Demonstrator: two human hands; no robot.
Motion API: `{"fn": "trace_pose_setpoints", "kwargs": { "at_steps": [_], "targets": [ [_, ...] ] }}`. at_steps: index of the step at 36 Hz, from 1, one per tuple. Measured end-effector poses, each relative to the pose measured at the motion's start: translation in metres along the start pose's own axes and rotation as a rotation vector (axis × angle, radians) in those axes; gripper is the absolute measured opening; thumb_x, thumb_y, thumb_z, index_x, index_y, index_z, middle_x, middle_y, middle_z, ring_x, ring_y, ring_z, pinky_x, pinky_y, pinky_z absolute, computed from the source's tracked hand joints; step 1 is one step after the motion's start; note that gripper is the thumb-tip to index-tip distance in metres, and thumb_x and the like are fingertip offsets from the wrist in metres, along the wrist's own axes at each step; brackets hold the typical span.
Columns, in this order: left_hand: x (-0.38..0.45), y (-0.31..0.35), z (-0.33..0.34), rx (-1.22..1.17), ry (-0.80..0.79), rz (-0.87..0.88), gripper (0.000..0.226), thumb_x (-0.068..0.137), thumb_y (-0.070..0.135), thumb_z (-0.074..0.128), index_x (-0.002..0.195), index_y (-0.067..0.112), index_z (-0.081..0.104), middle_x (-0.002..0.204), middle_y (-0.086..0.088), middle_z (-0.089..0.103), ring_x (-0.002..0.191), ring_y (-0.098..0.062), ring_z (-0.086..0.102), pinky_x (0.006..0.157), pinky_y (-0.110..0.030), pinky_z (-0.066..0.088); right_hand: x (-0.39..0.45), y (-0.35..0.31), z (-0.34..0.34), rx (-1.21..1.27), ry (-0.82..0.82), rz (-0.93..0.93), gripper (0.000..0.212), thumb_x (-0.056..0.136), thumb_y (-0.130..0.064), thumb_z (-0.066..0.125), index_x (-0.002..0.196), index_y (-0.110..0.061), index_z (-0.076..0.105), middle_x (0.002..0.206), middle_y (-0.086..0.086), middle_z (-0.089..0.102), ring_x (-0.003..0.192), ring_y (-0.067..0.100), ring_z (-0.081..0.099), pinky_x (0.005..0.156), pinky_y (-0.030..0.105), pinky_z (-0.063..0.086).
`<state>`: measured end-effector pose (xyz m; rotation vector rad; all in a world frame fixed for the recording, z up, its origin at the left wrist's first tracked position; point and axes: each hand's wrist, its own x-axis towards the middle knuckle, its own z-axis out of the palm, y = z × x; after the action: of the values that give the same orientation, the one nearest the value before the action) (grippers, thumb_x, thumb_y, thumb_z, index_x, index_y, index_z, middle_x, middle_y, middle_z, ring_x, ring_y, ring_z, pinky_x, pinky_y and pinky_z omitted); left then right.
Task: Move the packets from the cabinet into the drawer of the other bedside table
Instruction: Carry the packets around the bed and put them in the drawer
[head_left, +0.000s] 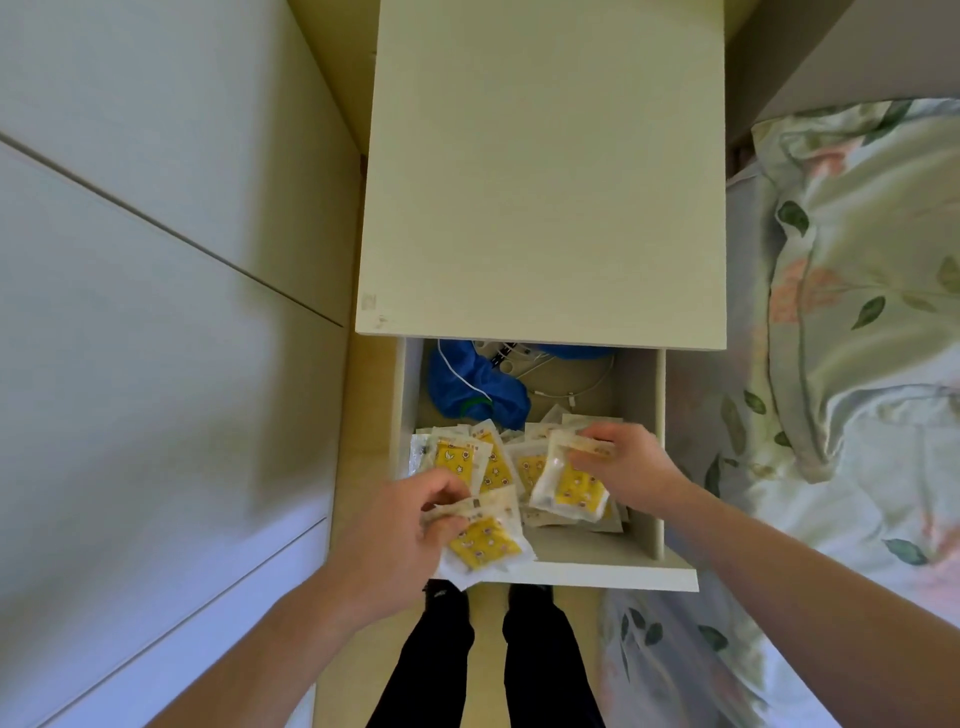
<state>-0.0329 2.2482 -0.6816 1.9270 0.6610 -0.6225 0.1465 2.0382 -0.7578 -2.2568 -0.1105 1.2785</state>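
Now both hands hold clear yellow packets over the open drawer (655, 452): left hand (410, 525) pinching one packet (480, 540) near, right hand (626, 462) gripping another packet (569, 483).

Packets (511, 467) in drawer (592, 571), bed (857, 312) right.

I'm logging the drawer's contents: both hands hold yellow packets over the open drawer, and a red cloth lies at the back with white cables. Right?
Not quite: the cloth is blue, not red, as the head view shows. The rest holds: the left hand and right hand each hold a yellow packet over the open drawer, with white cables at the back.
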Motion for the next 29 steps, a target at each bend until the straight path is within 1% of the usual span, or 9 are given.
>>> {"fn": "trace_pose_setpoints", "kwargs": {
  "at_steps": [3,7,10,13,19,22,24,26,29],
  "targets": [
    [0.001,-0.001,0.0,-0.092,0.04,-0.035,0.015,0.094,0.019,0.07,0.096,0.033,0.067,0.095,0.023,0.073,0.093,0.007,0.067,0.071,-0.008,0.047,0.005,0.015,0.004,-0.37,-0.067,0.003,0.029,0.096,-0.031,0.066,0.125,-0.029,0.068,0.123,-0.003,0.068,0.1,0.018,0.065,0.083,0.03,0.055],
    [0.0,-0.002,0.0,-0.091,0.058,-0.067,0.014,0.094,0.019,0.07,0.094,0.033,0.067,0.091,0.027,0.073,0.089,0.005,0.068,0.068,-0.012,0.048,0.009,0.024,0.015,-0.688,-0.093,-0.039,0.034,0.099,-0.027,0.06,0.133,-0.031,0.06,0.129,0.001,0.065,0.119,0.022,0.056,0.102,0.038,0.051],
    [-0.001,-0.002,0.001,-0.084,0.067,-0.063,0.014,0.094,0.018,0.07,0.093,0.032,0.067,0.09,0.029,0.072,0.088,0.006,0.068,0.067,-0.01,0.048,0.01,0.028,0.019,-0.828,-0.024,-0.099,0.049,0.095,-0.02,0.066,0.142,-0.027,0.054,0.139,0.0,0.056,0.13,0.022,0.045,0.11,0.037,0.043],
    [-0.001,-0.001,0.001,-0.074,0.07,-0.066,0.014,0.094,0.019,0.07,0.093,0.033,0.066,0.09,0.03,0.071,0.089,0.009,0.066,0.066,-0.007,0.047,0.009,0.031,0.02,-0.831,0.007,-0.116,0.058,0.093,-0.018,0.066,0.148,-0.023,0.047,0.146,0.001,0.05,0.132,0.023,0.041,0.112,0.037,0.04],
    [0.003,-0.002,0.002,-0.054,0.083,-0.079,0.012,0.093,0.024,0.07,0.096,0.035,0.065,0.095,0.026,0.071,0.094,0.013,0.063,0.067,-0.011,0.051,0.003,0.028,0.021,-0.687,-0.016,-0.116,0.073,0.087,-0.019,0.073,0.152,-0.026,0.041,0.153,-0.003,0.039,0.136,0.021,0.035,0.113,0.036,0.04],
    [0.005,-0.003,0.001,-0.077,0.1,-0.111,0.012,0.092,0.027,0.072,0.096,0.036,0.064,0.095,0.022,0.073,0.09,0.004,0.067,0.073,-0.022,0.056,-0.008,0.015,0.022,-0.334,-0.047,-0.11,0.07,0.085,-0.005,0.065,0.147,-0.033,0.048,0.15,-0.008,0.043,0.137,0.018,0.039,0.109,0.036,0.048],
    [0.008,-0.003,0.001,-0.108,0.115,-0.14,0.012,0.09,0.029,0.074,0.095,0.035,0.065,0.093,0.021,0.074,0.087,0.001,0.068,0.077,-0.031,0.058,-0.019,0.002,0.023,0.003,-0.229,-0.043,0.067,0.081,-0.002,0.063,0.14,-0.033,0.055,0.14,-0.01,0.055,0.13,0.014,0.052,0.097,0.031,0.055],
    [0.011,-0.001,0.003,-0.137,0.123,-0.173,0.015,0.087,0.031,0.076,0.095,0.035,0.064,0.092,0.021,0.074,0.085,0.0,0.069,0.078,-0.035,0.058,-0.03,-0.007,0.025,0.26,-0.463,0.007,0.066,0.072,-0.006,0.065,0.134,-0.028,0.061,0.127,-0.007,0.067,0.121,0.016,0.062,0.099,0.033,0.055],
    [0.017,0.002,0.006,-0.151,0.136,-0.192,0.022,0.081,0.037,0.081,0.095,0.039,0.064,0.093,0.024,0.074,0.085,0.001,0.07,0.077,-0.037,0.06,-0.041,-0.011,0.028,0.334,-0.608,-0.006,0.058,0.072,-0.014,0.075,0.127,-0.028,0.067,0.119,-0.002,0.074,0.113,0.019,0.069,0.103,0.038,0.052]
  ]
}}
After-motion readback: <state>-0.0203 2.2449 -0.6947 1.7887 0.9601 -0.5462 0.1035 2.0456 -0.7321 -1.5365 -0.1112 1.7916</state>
